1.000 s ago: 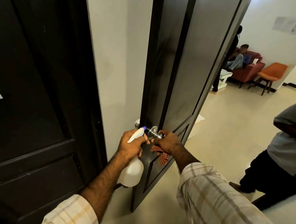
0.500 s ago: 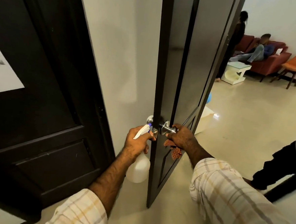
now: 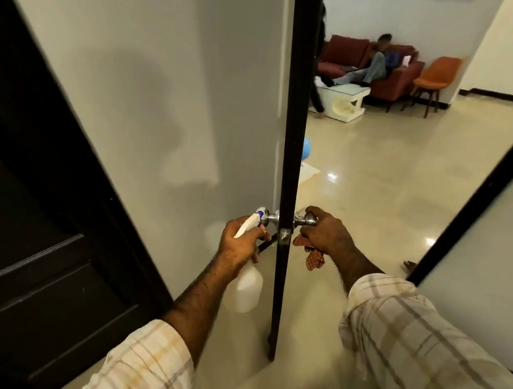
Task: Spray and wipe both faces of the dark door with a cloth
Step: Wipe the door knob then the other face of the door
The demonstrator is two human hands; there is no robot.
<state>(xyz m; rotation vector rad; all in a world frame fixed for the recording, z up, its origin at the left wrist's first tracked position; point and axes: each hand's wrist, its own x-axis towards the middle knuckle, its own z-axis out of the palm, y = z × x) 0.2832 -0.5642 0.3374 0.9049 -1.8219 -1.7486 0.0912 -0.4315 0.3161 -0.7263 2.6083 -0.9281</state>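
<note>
A: Dark door (image 3: 297, 106), edge-on, centre. Hands?
B: Left hand (image 3: 242, 242) gripping white spray bottle (image 3: 244, 287); right hand (image 3: 325, 234) closed over knob (image 3: 308, 219), checked cloth (image 3: 313, 254) bunched beneath.

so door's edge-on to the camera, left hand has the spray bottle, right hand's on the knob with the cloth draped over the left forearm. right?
Not quite: the cloth isn't on the left forearm. The head view shows it bunched under the right hand, hanging from the same grip that's on the knob. The rest holds: the door is edge-on and the left hand has the spray bottle.
</note>
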